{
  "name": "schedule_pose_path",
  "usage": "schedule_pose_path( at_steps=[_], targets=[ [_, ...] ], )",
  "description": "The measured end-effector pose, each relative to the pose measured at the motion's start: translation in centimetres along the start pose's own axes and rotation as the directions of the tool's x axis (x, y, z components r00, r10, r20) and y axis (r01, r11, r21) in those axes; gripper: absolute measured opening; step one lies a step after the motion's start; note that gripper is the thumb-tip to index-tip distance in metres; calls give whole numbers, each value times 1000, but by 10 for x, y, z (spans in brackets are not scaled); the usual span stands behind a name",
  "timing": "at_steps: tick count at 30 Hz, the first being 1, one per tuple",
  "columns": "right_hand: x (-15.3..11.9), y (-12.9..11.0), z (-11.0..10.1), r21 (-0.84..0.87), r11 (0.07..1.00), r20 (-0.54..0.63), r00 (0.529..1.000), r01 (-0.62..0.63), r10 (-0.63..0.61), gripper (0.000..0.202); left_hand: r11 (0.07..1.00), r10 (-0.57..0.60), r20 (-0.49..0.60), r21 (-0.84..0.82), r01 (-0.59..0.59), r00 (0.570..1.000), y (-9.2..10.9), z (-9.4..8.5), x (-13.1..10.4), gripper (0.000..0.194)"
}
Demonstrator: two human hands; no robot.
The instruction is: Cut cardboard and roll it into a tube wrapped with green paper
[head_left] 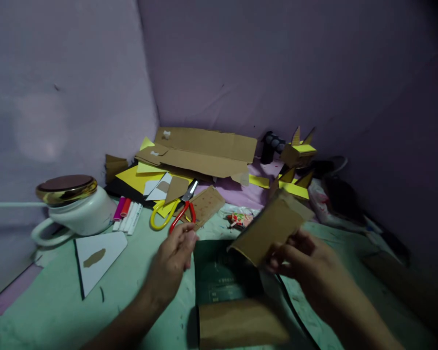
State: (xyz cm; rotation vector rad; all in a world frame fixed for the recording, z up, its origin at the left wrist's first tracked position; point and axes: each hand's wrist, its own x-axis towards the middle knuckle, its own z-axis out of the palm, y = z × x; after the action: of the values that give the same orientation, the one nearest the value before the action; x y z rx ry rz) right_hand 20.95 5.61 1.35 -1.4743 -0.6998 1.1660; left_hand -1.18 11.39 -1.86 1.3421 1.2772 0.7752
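Observation:
My right hand (pixel 299 255) grips a bent piece of brown cardboard (pixel 272 228) by its lower right edge, tilted in the air and slightly blurred. My left hand (pixel 177 253) is closed, thumb against curled fingers; whether anything small is in it is hidden. Just beyond it lie scissors (pixel 184 199) with one yellow and one red handle, partly open. Below the raised cardboard is a dark green printed sheet or cover (pixel 219 272). Nearest me, a curved brown cardboard piece (pixel 241 323) rests across its lower end.
On the left stand a white mug (pixel 80 211) with a brown-and-gold lid, several markers (pixel 129 216) and a white card (pixel 98 257). Folded cardboard (pixel 208 150) and yellow paper (pixel 131 180) lie at the back. Two cardboard shapes with pointed tops, one a yellow-topped box (pixel 299 150), stand back right.

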Motion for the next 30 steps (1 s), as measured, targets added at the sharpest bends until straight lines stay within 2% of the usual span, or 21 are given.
schedule_pose_path(
  at_steps=[1, 2, 3, 4, 5, 6, 8, 9, 11, 12, 14, 16, 20, 23, 25, 26, 28, 30],
  targets=[
    [-6, 3, 6, 74, 996, -18, 999, -40, 41, 32, 990, 133, -45, 43, -131, 990, -1, -1, -5, 48],
    [-12, 6, 12, 133, 988, -39, 996, -76, 81, 29, 956, 286, -63, 91, -280, 956, -3, -1, -10, 47],
    [-17, 8, 19, 175, 978, -58, 991, -110, 122, 27, 898, 429, -53, 133, -419, 902, -5, -1, -14, 48],
    [-23, 10, 26, 204, 969, -71, 985, -141, 159, 26, 839, 530, -21, 157, -521, 848, -7, 0, -18, 51],
    [-27, 12, 33, 229, 959, -60, 981, -165, 184, 26, 808, 573, 10, 160, -567, 819, -9, 2, -21, 57],
    [-31, 13, 39, 255, 950, -29, 981, -178, 191, 26, 814, 566, 18, 149, -562, 824, -10, 4, -22, 62],
    [-35, 16, 48, 303, 934, 64, 982, -191, 180, 28, 890, 452, -30, 80, -449, 891, -8, 9, -19, 61],
    [-35, 18, 51, 315, 928, 108, 979, -201, 175, 29, 924, 382, -67, 24, -381, 922, -5, 11, -17, 54],
    [-32, 20, 50, 275, 937, 152, 972, -218, 181, 28, 949, 290, -126, -86, -302, 949, 2, 13, -9, 39],
    [-30, 20, 47, 215, 958, 144, 976, -192, 164, 26, 952, 259, -148, -128, -278, 955, 6, 12, -5, 33],
    [-24, 18, 39, 58, 996, 103, 993, -64, 57, 24, 958, 177, -193, -190, -214, 965, 13, 10, 2, 25],
    [-18, 11, 30, -64, 997, 77, 996, 43, -38, 22, 955, 72, -238, -264, -136, 969, 19, 7, 8, 21],
    [-11, -6, 20, -75, 997, 39, 999, 35, -32, 39, 912, -70, -316, -405, -67, 946, 26, 3, 9, 25],
    [-10, -10, 18, -25, 998, -34, 997, 63, -64, 52, 881, -180, -256, -471, 40, 950, 23, 4, -5, 32],
    [-8, -5, 15, -40, 998, 6, 999, 38, -38, 54, 912, -217, -141, -381, 149, 966, 14, 6, -19, 33],
    [-7, -1, 14, -85, 996, 44, 999, 29, -25, 50, 947, -206, -72, -264, 180, 976, 8, 7, -26, 32],
    [-3, 10, 10, -219, 974, 95, 995, 63, -43, 36, 992, -121, 31, 49, 120, 992, -2, 7, -37, 34],
    [-1, 23, 8, -317, 942, 119, 990, 114, -80, 27, 948, -21, 33, 318, 9, 999, -7, 5, -41, 35]
  ],
)
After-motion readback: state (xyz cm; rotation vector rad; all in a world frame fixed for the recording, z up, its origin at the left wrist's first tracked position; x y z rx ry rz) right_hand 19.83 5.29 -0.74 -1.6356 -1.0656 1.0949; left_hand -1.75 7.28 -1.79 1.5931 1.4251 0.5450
